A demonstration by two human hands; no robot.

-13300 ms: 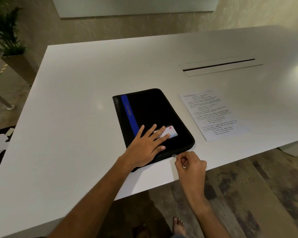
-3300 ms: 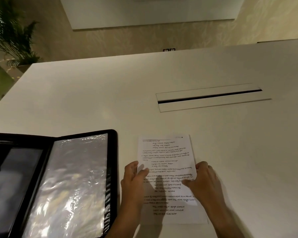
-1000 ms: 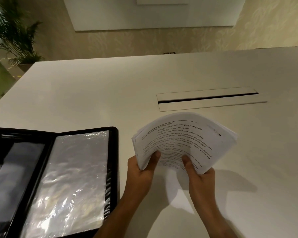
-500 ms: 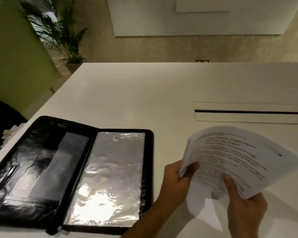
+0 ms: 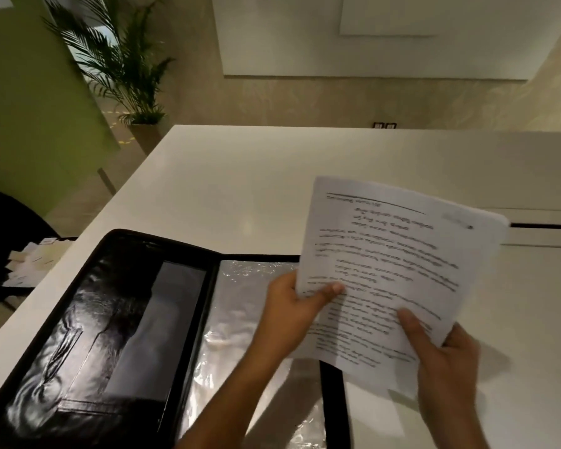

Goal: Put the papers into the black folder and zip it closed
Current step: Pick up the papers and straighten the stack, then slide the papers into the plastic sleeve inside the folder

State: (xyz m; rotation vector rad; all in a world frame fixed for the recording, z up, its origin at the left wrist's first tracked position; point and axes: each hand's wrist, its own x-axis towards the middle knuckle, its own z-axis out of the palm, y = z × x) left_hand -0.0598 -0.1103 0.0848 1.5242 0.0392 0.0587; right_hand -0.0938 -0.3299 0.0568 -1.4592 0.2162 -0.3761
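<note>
Left-hand fingers (image 5: 332, 289) first: the thumb lies across the printed face and the rest are tucked behind the sheet, so the left hand (image 5: 289, 315) pinches the papers (image 5: 395, 264) at their left edge. The right hand (image 5: 444, 361) grips the bottom corner, thumb pressed flat on the text, its other fingers hidden underneath. Both hands are clamped on the one stack.

The papers are up in the air and tilted, with the top edge leaning away from the person. They are clear of the worktop (image 5: 240, 189) and hang over the right edge of the black folder (image 5: 110, 319), their lower left part overlapping the folder's right-hand half. The print is too blurred to read.

The folder lies wide open and flat on the worktop. Its left half shows glossy black lining with pockets. Its right half is a crinkled clear plastic sleeve (image 5: 237, 322), and the left forearm crosses above it.

Right of the folder a long cable slot (image 5: 544, 226) is cut into the worktop, part of it hidden behind the papers. Left of the folder, past the worktop's edge, sits a black chair (image 5: 7, 218) with pale paper scraps (image 5: 30, 264) beside it, lower down. Beyond the folder's far left corner, a potted palm (image 5: 123, 59) stands against a green wall (image 5: 30, 92).
</note>
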